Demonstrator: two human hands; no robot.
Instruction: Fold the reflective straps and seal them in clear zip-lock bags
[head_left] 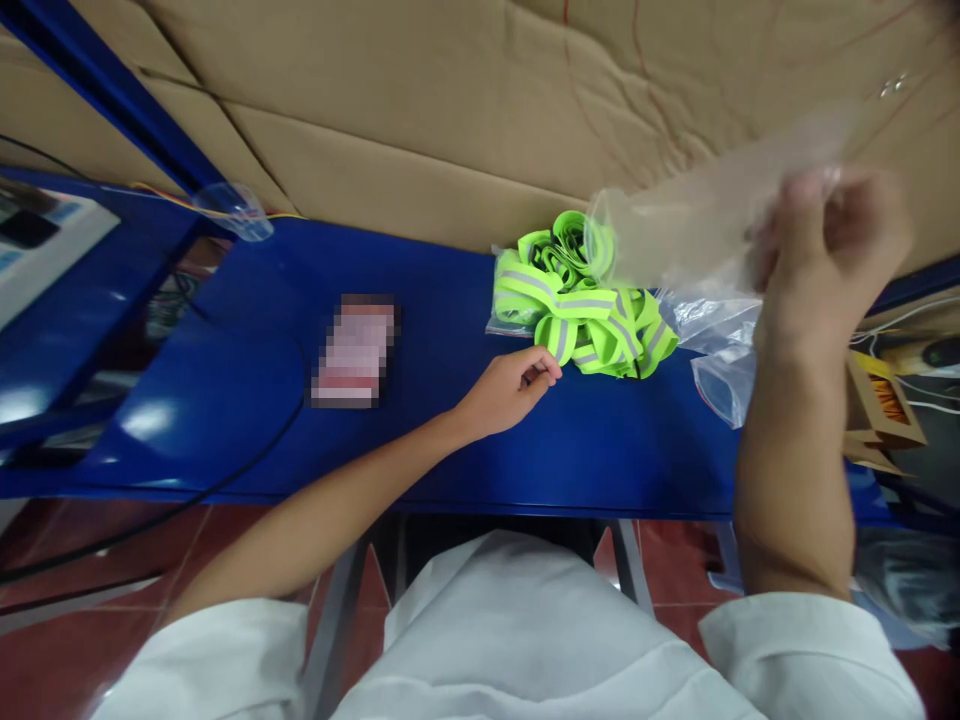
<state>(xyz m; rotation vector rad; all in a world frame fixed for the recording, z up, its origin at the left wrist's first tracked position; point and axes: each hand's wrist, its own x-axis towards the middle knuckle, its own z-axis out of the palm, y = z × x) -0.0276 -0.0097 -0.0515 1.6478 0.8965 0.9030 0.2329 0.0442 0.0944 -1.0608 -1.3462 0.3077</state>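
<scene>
My right hand point(832, 230), blurred by motion, is raised at the upper right. Its fingers are closed on a clear plastic bag point(675, 235), which stretches out to the left above the bench. Below the bag's far end lies a tangled heap of neon-yellow reflective straps point(600, 315) with grey stripes, some of them rolled up. At the heap's lower left edge is my left hand point(514, 390), its fingers curled together and the tips right beside a strap loop. Whether those fingertips pinch anything is hidden.
A blue bench point(450, 480) backs onto brown cardboard point(375, 120). More clear bags point(724, 370) lie right of the straps. A pixelated rectangular item point(352, 350), a clear plastic cup point(236, 212) and a black cable point(262, 450) are leftward; an open cardboard box point(885, 405) is at right.
</scene>
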